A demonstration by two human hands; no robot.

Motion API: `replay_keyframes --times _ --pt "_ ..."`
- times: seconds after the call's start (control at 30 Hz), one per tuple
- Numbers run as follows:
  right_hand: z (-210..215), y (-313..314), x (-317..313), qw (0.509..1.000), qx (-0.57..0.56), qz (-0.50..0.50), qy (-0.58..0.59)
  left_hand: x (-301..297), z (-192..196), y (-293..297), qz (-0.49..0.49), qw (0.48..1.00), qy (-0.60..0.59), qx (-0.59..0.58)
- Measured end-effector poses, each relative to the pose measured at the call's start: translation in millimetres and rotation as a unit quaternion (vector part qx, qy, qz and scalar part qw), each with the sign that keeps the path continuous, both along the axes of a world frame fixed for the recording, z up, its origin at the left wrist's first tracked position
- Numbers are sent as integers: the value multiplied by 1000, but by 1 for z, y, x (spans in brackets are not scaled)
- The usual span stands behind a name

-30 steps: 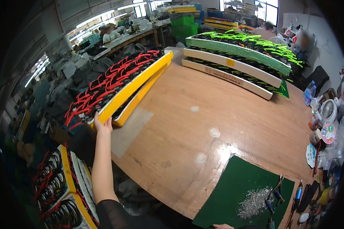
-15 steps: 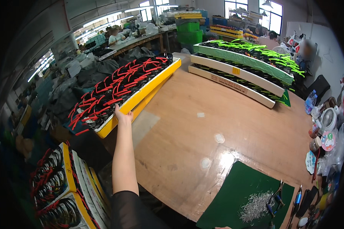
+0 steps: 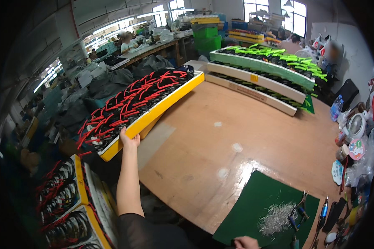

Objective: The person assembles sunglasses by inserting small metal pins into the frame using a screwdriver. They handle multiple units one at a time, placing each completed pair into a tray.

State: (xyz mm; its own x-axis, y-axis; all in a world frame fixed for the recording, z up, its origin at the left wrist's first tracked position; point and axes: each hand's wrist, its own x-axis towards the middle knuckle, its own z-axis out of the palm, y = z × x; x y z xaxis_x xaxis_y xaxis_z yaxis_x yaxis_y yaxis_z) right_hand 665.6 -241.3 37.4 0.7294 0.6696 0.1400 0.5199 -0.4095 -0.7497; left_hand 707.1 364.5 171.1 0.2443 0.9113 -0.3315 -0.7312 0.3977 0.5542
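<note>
My left hand (image 3: 130,137) grips the near part of the long side of a yellow-edged tray (image 3: 156,112), thumb and fingers closed round its rim. Rows of black cables with red sleeves (image 3: 141,92) fill this tray. It sits askew over another yellow tray (image 3: 150,126), mostly hidden beneath it, at the table's left edge. Low in the picture, my right hand (image 3: 246,242) shows only in part, beside the green mat (image 3: 243,207). Its fingers are mostly cut off by the lower edge. A heap of small clear pieces (image 3: 275,219) lies nearby on the mat, with blue-handled pliers (image 3: 298,211).
Stacked trays of green-sleeved cables (image 3: 257,76) stand at the table's far side. More yellow-edged trays (image 3: 82,182) are stacked low on the left. A small fan (image 3: 356,126), a bottle (image 3: 336,108) and tools (image 3: 323,213) line the right edge of the wooden table (image 3: 195,157).
The held tray has shifted: its near end came toward me, its far end moved right, and it now covers more of the tray beneath. More of my right hand shows at the lower edge.
</note>
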Motion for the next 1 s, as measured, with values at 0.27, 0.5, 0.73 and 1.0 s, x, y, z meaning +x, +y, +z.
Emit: replay_keyframes --times 0.27,0.5,0.73,1.0 --pt "79 72 155 960 -65 252 105 -87 8 -46 -10 999 36 -7" --pt "89 218 233 881 37 131 453 -83 -6 -86 -7 998 61 13" --pt "80 327 258 841 130 150 502 -109 -6 -81 0 999 36 -17" --pt "97 465 241 819 207 83 528 -119 -20 -84 7 997 69 -34"
